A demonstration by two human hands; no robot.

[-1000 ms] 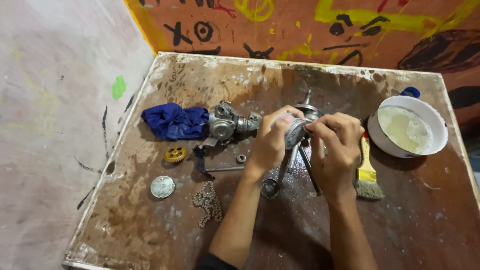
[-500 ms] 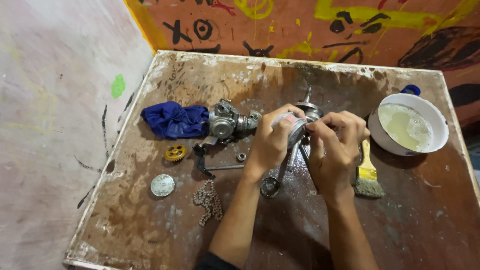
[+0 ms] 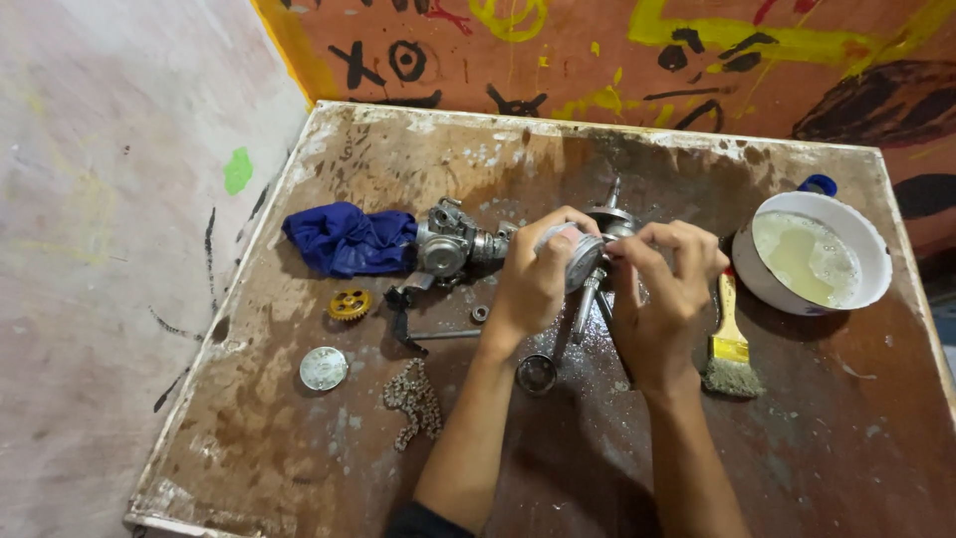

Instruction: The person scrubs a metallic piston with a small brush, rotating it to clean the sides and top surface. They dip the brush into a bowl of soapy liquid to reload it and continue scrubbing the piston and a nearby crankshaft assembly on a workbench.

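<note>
Over stained bench (image 3: 299, 438), left hand (image 3: 533, 284) clamps piston (image 3: 580, 261) while right hand (image 3: 662, 299) pinches at its rim; fine fingertip work seems next.

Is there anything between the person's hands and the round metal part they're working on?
No. The left hand wraps the round metal part directly, and the right hand pinches at its edge. Nothing visible lies between hands and part.

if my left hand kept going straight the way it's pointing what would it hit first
Likely the round metal part that the left hand already grips; past it, the metal shaft assembly, though depth is unclear.
</note>
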